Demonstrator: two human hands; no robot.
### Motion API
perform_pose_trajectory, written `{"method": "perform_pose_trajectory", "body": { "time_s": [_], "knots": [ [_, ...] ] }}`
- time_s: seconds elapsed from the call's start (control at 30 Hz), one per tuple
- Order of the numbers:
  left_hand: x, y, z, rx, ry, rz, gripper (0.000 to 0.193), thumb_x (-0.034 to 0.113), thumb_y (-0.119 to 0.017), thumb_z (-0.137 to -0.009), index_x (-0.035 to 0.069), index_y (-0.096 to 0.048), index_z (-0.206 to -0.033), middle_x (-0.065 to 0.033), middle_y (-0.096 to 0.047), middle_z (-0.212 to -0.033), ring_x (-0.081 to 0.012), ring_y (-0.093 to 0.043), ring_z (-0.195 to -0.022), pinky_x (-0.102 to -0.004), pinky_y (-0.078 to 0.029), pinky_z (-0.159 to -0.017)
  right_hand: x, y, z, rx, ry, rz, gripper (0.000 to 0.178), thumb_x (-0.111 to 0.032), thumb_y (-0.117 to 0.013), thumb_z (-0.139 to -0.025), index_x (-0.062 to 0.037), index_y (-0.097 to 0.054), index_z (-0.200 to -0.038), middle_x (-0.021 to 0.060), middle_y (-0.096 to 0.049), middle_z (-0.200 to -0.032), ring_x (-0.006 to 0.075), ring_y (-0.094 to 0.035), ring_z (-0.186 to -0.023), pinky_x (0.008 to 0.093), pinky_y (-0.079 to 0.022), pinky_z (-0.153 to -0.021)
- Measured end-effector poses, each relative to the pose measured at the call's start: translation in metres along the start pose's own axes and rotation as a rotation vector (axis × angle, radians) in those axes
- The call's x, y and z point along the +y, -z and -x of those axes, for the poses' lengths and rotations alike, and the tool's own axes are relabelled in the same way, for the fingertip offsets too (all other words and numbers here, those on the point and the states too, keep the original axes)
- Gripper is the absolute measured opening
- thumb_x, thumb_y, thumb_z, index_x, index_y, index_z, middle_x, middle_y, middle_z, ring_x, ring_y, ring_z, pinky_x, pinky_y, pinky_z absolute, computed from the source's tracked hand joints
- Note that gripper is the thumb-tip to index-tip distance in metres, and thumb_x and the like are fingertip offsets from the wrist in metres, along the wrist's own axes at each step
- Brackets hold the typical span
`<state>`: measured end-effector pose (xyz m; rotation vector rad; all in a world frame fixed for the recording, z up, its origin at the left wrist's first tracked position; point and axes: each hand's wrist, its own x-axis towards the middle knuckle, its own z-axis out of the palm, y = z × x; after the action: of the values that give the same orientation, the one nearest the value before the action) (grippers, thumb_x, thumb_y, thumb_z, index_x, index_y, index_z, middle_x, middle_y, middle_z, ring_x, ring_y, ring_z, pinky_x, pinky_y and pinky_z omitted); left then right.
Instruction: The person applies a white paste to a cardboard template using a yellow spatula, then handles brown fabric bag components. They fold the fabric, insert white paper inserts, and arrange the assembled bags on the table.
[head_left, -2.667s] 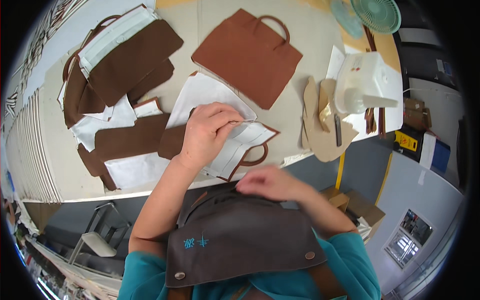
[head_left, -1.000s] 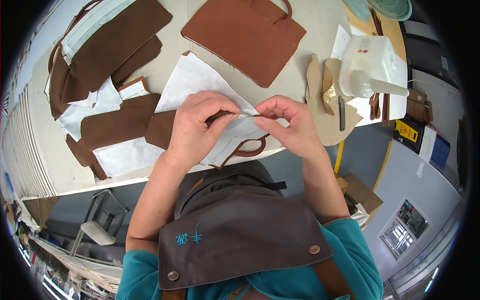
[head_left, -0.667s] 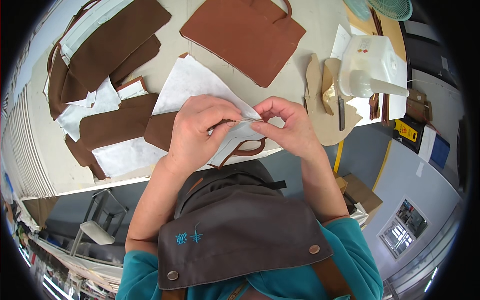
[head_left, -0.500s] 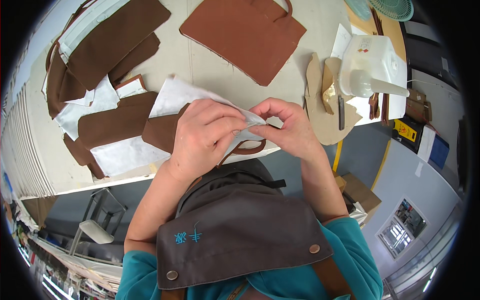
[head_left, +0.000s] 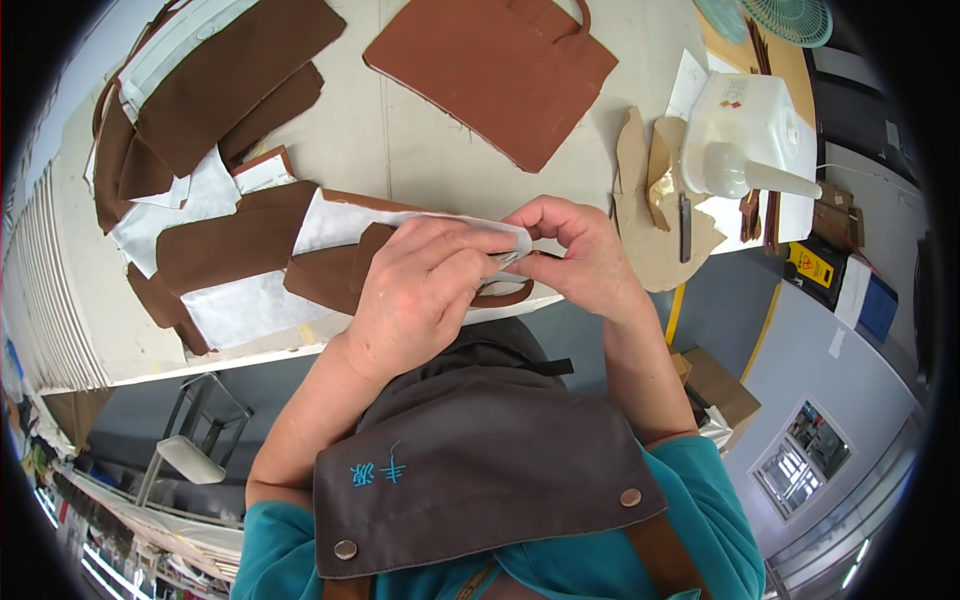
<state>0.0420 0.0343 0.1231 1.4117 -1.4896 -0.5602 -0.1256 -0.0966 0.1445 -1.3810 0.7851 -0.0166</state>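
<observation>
My left hand (head_left: 420, 285) and my right hand (head_left: 580, 255) meet over the table's front edge, both closed on a brown leather bag panel with a white backing (head_left: 335, 222). The thumb and forefinger of my right hand pinch its right end, where the white side curls over. My left fingers press on the same piece just beside that pinch. Between the hands shows a small silvery sliver (head_left: 506, 258), mostly hidden; its kind is unclear. A brown handle loop (head_left: 515, 297) hangs below my fingers.
Dark brown leather panels (head_left: 235, 85) and white-backed pieces (head_left: 245, 315) lie at left. A reddish-brown bag panel with a handle (head_left: 490, 80) is at the back. On the right stand a white plastic bottle (head_left: 740, 125), a dark-handled tool (head_left: 685, 228) and tan scraps (head_left: 640, 250).
The white-backed flap has dropped lower and flatter, now showing its brown top edge. My left hand has shifted slightly right and down; my right hand keeps its pinch.
</observation>
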Motion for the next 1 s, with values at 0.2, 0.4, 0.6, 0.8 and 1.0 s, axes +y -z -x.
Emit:
{"method": "perform_pose_trajectory", "body": {
  "time_s": [0.2, 0.4, 0.6, 0.8, 1.0],
  "knots": [
    [0.0, 0.003, 0.004, -0.059, 0.106, 0.033, 0.02, -0.01, -0.062, -0.076, 0.006, -0.061, -0.089, -0.0087, -0.069, -0.121, -0.0297, -0.067, -0.099, -0.0412, -0.051, -0.087, 0.002, 0.001, -0.004, -0.015, -0.043, -0.041, 0.03, 0.006, -0.073, -0.079, 0.0, -0.063, -0.107, 0.0023, -0.069, -0.098, 0.0107, -0.064, -0.091, 0.0261, -0.053, -0.08],
    [0.002, 0.014, 0.0, 0.084, 0.221, -0.096, 0.02, -0.006, -0.069, -0.073, 0.009, -0.068, -0.085, -0.0057, -0.064, -0.094, -0.0257, -0.061, -0.084, -0.0392, -0.05, -0.076, 0.028, 0.009, 0.0, -0.042, -0.068, -0.03, 0.029, 0.002, -0.076, -0.08, -0.0001, -0.065, -0.108, 0.0028, -0.069, -0.099, 0.0094, -0.063, -0.092, 0.0264, -0.052, -0.081],
    [-0.01, 0.028, -0.002, 0.287, 0.385, 0.045, 0.018, -0.008, -0.072, -0.077, 0.006, -0.067, -0.087, -0.006, -0.059, -0.089, -0.02, -0.058, -0.079, -0.0294, -0.047, -0.06, 0.058, -0.01, -0.005, -0.06, -0.066, 0.061, 0.028, -0.003, -0.071, -0.088, 0.0005, -0.065, -0.115, 0.0018, -0.069, -0.097, 0.0092, -0.064, -0.087, 0.0289, -0.055, -0.079],
    [-0.022, 0.043, -0.008, 0.424, 0.461, 0.137, 0.014, 0.0, -0.073, -0.083, 0.004, -0.061, -0.089, -0.005, -0.06, -0.088, -0.0149, -0.059, -0.073, -0.0289, -0.048, -0.065, 0.022, -0.02, -0.02, 0.023, -0.094, -0.192, 0.021, -0.006, -0.063, -0.095, 0.0041, -0.062, -0.113, 0.0048, -0.069, -0.091, 0.0107, -0.065, -0.084, 0.0289, -0.056, -0.075],
    [-0.017, 0.05, -0.024, 0.456, 0.692, 0.167, 0.012, 0.007, -0.072, -0.086, 0.004, -0.061, -0.089, 0.0031, -0.055, -0.071, -0.0057, -0.046, -0.066, -0.0231, -0.041, -0.061, -0.003, -0.012, -0.031, 0.023, -0.068, -0.241, 0.02, -0.006, -0.067, -0.092, 0.006, -0.065, -0.108, 0.007, -0.071, -0.094, 0.0122, -0.066, -0.081, 0.0283, -0.054, -0.073]
  ]
}}
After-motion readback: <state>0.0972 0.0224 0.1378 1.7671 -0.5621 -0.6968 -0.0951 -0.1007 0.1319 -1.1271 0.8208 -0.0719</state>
